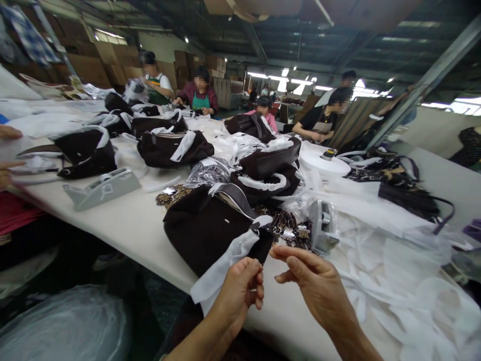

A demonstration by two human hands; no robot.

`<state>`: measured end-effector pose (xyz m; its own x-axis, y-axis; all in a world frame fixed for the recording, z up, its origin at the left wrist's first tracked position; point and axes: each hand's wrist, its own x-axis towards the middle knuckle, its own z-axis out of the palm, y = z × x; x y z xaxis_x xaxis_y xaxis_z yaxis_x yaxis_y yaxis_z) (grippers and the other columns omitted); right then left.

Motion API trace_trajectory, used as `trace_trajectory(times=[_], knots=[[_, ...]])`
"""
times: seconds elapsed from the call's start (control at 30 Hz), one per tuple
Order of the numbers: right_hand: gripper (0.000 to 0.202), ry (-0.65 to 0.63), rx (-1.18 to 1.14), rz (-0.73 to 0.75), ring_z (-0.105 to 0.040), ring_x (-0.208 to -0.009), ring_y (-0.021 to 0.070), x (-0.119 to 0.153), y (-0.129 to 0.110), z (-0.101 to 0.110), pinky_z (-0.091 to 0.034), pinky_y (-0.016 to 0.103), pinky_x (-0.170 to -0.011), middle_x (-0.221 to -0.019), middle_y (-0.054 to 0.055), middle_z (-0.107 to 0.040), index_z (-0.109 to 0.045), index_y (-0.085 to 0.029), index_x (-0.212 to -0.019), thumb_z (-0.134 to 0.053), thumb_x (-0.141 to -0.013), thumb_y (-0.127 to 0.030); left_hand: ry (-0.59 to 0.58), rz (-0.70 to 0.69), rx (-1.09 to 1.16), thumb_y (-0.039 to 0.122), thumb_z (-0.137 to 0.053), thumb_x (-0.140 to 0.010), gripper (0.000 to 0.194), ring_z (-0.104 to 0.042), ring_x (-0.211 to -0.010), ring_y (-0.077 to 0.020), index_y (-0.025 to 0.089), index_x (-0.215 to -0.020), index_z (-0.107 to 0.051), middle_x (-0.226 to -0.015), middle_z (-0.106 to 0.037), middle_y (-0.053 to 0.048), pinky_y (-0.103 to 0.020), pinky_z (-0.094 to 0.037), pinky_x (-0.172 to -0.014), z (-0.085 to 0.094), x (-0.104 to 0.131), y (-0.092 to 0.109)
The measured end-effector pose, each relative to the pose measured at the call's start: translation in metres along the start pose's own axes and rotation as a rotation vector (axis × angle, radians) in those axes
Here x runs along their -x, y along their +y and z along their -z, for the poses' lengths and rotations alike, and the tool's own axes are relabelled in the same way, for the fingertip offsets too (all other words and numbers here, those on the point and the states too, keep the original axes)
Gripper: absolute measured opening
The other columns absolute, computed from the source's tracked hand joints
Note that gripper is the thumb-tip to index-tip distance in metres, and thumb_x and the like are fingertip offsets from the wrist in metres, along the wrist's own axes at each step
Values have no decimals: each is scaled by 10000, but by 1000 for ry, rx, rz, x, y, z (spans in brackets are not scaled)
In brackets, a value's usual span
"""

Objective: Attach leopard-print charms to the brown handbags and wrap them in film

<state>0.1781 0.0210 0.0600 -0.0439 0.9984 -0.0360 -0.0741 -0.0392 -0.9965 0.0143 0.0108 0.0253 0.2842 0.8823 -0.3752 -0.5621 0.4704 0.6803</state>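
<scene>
A dark brown handbag [208, 225] with an unzipped-looking top and a small metal tag sits at the table's near edge in front of me. A white wrapping strip [236, 248] hangs from the ring of its strap and runs down past my left hand. My left hand [242, 286] is closed, thumb against curled fingers, in front of the strip; whatever it pinches is hidden. My right hand [311, 281] is by the bag's right corner, fingers stretched and thumb apart, nothing visible in it. Dark and gold chains [289, 223] lie just behind the bag.
More dark handbags [175, 148] with white-wrapped handles crowd the table. Grey tape dispensers [103, 188] stand left and right of my bag. White strips [391, 286] spread at right. Co-workers [203, 95] sit across; another person's hand [9, 133] shows at far left.
</scene>
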Motion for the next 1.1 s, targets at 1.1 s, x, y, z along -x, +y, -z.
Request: trace_trajectory(times=[1.1], knots=[[278,205,227,134,-593,-674,161,-32,10,-15,-474,269,-634,-724,23,-692,-744,-173,-843,-740,-759,-438,301,-447,-1582,416,-611,-828,266,-643,-839,-220,232,-1019,-586,-910,-689,-20,-304,-431,-771,-3,-54,72]])
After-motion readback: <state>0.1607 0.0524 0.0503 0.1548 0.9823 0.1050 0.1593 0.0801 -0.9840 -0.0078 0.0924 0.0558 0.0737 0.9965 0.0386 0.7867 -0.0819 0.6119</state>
